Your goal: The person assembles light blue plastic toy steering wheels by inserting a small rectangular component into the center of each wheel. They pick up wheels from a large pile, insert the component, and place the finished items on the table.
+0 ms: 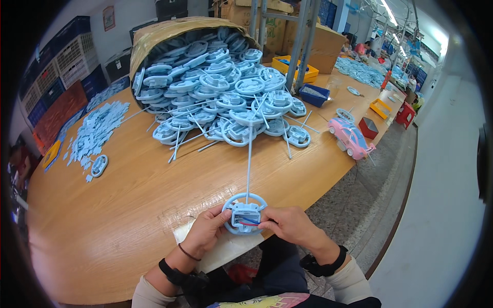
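Steering wheel [246, 207] of round, pale-blue plastic is clamped in the left hand [208, 231] at the wood-grained table's [128, 215] near edge; the right hand [288, 224] pinches slim wires [249, 223]. Beyond, matching wheels [215, 82] spill from a wrinkled brown sack [191, 23].

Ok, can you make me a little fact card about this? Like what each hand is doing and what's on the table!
Left hand: grips the near toy steering wheel at its left side
Right hand: fingers at the red and blue wires; their exact grip is hidden
Wheel: light blue, middle open, a long thin rod pointing away
Big pile: many blue wheels spilling from a brown sack
Left side: flat blue pieces
Right side: pink toy car
Table: brown, wood-look
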A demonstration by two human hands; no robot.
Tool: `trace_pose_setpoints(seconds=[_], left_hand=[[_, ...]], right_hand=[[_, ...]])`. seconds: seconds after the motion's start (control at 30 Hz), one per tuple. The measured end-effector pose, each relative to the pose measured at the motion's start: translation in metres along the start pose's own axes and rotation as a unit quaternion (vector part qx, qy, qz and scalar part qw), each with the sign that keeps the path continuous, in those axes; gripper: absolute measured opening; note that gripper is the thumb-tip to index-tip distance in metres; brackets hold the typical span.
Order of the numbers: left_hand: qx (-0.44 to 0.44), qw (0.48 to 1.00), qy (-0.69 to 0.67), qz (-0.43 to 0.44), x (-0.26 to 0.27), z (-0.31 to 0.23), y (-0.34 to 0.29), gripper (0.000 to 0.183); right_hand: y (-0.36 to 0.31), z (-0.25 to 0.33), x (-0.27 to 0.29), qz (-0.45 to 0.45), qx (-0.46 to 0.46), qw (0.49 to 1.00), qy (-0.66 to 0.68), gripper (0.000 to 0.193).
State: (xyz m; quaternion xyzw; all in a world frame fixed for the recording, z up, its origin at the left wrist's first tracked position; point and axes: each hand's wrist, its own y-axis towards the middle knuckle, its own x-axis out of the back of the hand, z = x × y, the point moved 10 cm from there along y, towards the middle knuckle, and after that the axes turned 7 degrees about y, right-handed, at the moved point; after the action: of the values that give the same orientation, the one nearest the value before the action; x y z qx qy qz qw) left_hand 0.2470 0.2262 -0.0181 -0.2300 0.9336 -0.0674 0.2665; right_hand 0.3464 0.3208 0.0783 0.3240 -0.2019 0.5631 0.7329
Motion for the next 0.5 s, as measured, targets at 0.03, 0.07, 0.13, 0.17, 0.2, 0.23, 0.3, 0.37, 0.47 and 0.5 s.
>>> trace_pose_setpoints(seconds=[0.03, 0.07, 0.13, 0.17, 0.2, 0.23, 0.3, 0.37, 0.47, 0.5], left_hand=[[-0.002, 1.000, 0.009, 0.009, 0.001, 0.001, 0.001, 0.031], [-0.003, 1.000, 0.018, 0.022, -0.001, 0.003, 0.002, 0.031], [-0.012, 1.000, 0.019, 0.008, -0.001, 0.001, -0.002, 0.030], [-0.019, 1.000, 0.017, 0.003, -0.002, 0.000, -0.003, 0.029], [-0.018, 1.000, 0.011, 0.014, -0.008, 0.000, -0.003, 0.028], [-0.018, 1.000, 0.005, 0.025, -0.013, -0.001, -0.003, 0.028], [-0.010, 0.999, 0.009, 0.031, -0.016, 0.002, -0.004, 0.027], [0.000, 0.999, 0.020, 0.032, -0.019, 0.006, -0.003, 0.027], [0.009, 0.997, 0.010, 0.071, -0.022, 0.012, -0.003, 0.033], [0.023, 0.996, -0.004, 0.081, -0.025, 0.015, -0.004, 0.037]], right_hand=[[-0.001, 0.003, -0.001, 0.009, 0.004, 1.000, -0.004, 0.017], [-0.003, 0.003, 0.000, 0.016, 0.006, 1.000, -0.010, 0.017], [-0.007, 0.007, 0.002, 0.014, 0.018, 1.000, -0.009, 0.017], [-0.007, 0.012, 0.003, 0.005, 0.030, 1.000, -0.006, 0.017], [-0.009, 0.016, 0.007, -0.007, 0.039, 0.999, -0.006, 0.017], [-0.012, 0.015, 0.012, -0.011, 0.029, 0.999, -0.019, 0.016], [-0.017, 0.013, 0.012, -0.016, 0.016, 0.999, -0.026, 0.014], [-0.023, 0.010, 0.017, -0.018, 0.002, 1.000, -0.016, 0.014], [-0.026, 0.006, 0.013, -0.020, 0.018, 1.000, 0.015, 0.014], [-0.027, 0.006, 0.010, -0.021, 0.029, 0.999, 0.027, 0.014]])
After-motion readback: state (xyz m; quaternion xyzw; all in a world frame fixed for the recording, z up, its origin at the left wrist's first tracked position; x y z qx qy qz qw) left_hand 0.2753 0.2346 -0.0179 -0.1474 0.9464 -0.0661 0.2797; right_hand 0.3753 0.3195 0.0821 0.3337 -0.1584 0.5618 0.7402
